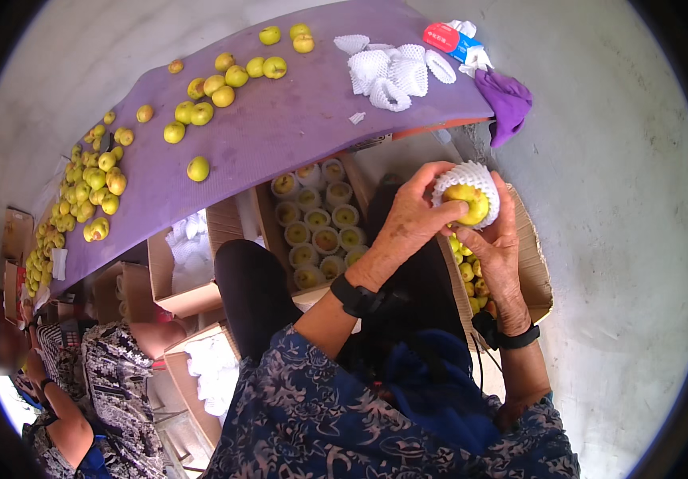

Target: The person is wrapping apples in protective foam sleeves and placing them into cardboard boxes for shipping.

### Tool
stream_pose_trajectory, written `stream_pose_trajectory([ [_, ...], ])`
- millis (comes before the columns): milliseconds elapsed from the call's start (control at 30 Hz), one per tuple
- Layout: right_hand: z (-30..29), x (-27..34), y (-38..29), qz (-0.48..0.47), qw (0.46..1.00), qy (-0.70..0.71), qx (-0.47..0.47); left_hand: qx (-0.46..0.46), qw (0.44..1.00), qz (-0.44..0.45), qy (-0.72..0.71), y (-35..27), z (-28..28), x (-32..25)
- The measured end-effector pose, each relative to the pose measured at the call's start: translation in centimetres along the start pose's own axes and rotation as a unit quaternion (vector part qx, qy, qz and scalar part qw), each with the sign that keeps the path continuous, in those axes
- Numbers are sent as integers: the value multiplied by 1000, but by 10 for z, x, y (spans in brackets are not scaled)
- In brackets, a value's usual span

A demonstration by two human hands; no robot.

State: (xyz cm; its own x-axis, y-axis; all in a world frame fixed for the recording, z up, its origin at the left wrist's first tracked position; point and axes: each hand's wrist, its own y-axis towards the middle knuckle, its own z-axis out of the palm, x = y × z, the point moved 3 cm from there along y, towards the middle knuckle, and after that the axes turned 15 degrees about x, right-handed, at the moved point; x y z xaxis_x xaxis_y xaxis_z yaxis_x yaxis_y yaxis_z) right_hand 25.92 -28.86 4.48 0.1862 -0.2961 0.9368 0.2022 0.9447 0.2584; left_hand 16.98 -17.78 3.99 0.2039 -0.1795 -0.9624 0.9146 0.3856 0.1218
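Observation:
Both my hands hold one yellow-green apple point(474, 205) partly inside a white foam net sleeve point(470, 173). My left hand point(413, 209) grips it from the left, with the thumb across the fruit's lower face. From the right, my right hand point(496, 251) wraps the sleeve, its thumb below the apple. Under my right hand stands a cardboard box point(532, 257) of loose yellow apples point(468, 272). Left of my left forearm, a cardboard carton point(267, 239) holds rows of apples in foam sleeves point(317, 218).
A purple-covered table point(296, 114) carries scattered apples point(236, 76), a large heap of apples point(89, 185), loose foam sleeves point(389, 72), a tissue box point(452, 42) and a purple cloth point(504, 105). Open cartons with white foam point(191, 251) stand left of my knee. Other people point(116, 377) sit at lower left.

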Motion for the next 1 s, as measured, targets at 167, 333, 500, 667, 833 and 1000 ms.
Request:
stream_pose_trajectory([
  [167, 0, -13, 1, 22, 993, -116, -5, -27, 982, 24, -188, -37, -36, 13],
  [333, -6, -30, -9, 101, 987, -118, 35, -113, 964, -14, -238, -71, -103, 71],
  [500, -13, -40, -8, 142, 978, -141, 54, -243, 934, -52, -256, -92, -168, 137],
  [667, -23, -39, -14, 152, 981, -108, 47, -329, 916, -61, -221, -76, -205, 162],
  [833, -28, -42, -19, 154, 986, -59, 31, -335, 930, -72, -135, -54, -233, 176],
  [1000, -31, -43, -20, 145, 988, -55, 25, -377, 913, -99, -118, -35, -262, 197],
])
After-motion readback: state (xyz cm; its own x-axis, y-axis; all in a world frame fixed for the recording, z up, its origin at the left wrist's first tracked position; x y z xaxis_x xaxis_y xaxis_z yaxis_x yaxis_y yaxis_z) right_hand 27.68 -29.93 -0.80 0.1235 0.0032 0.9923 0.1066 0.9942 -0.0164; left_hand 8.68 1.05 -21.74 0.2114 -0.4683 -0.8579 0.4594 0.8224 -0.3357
